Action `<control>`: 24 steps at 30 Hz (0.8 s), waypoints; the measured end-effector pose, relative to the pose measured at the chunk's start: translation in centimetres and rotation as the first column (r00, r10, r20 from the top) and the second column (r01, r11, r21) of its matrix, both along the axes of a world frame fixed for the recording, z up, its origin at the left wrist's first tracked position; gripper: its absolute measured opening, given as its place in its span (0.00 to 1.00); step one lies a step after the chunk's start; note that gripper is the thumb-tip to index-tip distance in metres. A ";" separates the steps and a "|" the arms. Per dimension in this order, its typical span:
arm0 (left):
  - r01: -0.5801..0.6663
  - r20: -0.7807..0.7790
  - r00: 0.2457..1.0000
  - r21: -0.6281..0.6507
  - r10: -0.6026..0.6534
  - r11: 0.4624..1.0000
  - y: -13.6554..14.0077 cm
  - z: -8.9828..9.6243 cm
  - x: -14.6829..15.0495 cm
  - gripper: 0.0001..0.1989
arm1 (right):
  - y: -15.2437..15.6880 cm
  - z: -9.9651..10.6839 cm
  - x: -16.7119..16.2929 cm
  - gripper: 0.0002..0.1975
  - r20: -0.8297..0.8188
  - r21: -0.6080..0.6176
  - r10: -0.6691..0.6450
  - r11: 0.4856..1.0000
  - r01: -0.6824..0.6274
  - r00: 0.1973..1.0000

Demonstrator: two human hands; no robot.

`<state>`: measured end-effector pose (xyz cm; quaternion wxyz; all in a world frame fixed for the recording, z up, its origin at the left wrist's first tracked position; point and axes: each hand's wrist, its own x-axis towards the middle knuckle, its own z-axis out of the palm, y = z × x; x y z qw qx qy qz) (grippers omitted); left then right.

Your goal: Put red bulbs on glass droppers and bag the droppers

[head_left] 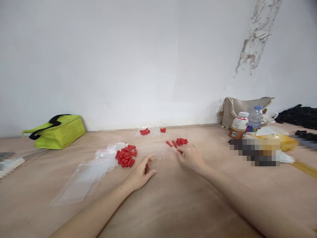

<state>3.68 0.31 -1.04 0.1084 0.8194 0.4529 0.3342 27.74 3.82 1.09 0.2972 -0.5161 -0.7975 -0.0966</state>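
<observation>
A row of thin clear tubes (160, 152) lies on the brown-covered table between my hands. My left hand (141, 173) rests at the near left side of the row, its thumb apart from the curled fingers, holding nothing I can see. At the row's right end, my right hand (189, 157) has thumb and fingers pinched together; what is between them is too small to make out. Just beyond it lie several red rubber bulbs (180, 142), side by side, with one red bulb (169, 143) a little apart. A bigger heap of red bulbs (125, 157) sits left of the tubes.
Clear zip bags (84, 178) spread out left of the heap. Near the wall lies another clear bag (155, 133) with red bulbs on it. A lime-green bag (59, 132) stands far left. Bottles (239, 125), a beige bag (226, 114) and yellow packaging (284, 142) are at right.
</observation>
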 end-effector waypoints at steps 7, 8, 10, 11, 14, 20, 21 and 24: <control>0.065 -0.055 0.996 -0.035 -0.067 0.997 -0.2 0.3 0.2 0.14 | 5.1 -0.2 0.6 0.14 -0.060 -0.264 -0.323 0.918 0.297 0.944; 0.065 -0.056 0.996 -0.035 -0.067 0.997 -0.2 0.3 0.2 0.13 | 5.2 -0.6 0.4 0.13 -0.041 -0.275 -0.344 0.907 0.320 0.938; 0.069 -0.069 0.995 -0.035 -0.072 0.997 -0.2 0.4 0.2 0.13 | 5.3 -1.2 0.1 0.13 0.008 -0.277 -0.369 0.892 0.357 0.929; 0.074 -0.079 0.994 -0.036 -0.077 0.997 -0.2 0.4 0.2 0.12 | 5.2 -1.4 0.0 0.14 0.032 -0.272 -0.375 0.889 0.370 0.926; 0.088 -0.110 0.990 -0.030 -0.091 0.996 -0.1 0.5 0.3 0.09 | 5.0 -1.7 -0.2 0.16 0.078 -0.249 -0.384 0.886 0.391 0.920; 0.111 -0.126 0.985 -0.030 -0.114 0.993 0.0 0.5 0.3 0.07 | 5.2 -1.9 -0.6 0.17 0.060 -0.224 -0.413 0.881 0.416 0.909; 0.115 -0.124 0.985 -0.030 -0.118 0.993 0.0 0.5 0.3 0.07 | 5.3 -1.9 -0.7 0.16 0.051 -0.225 -0.420 0.879 0.420 0.906; 0.124 -0.113 0.986 -0.025 -0.126 0.992 -0.1 0.5 0.3 0.06 | 5.4 -2.0 -0.9 0.14 0.018 -0.246 -0.429 0.874 0.420 0.903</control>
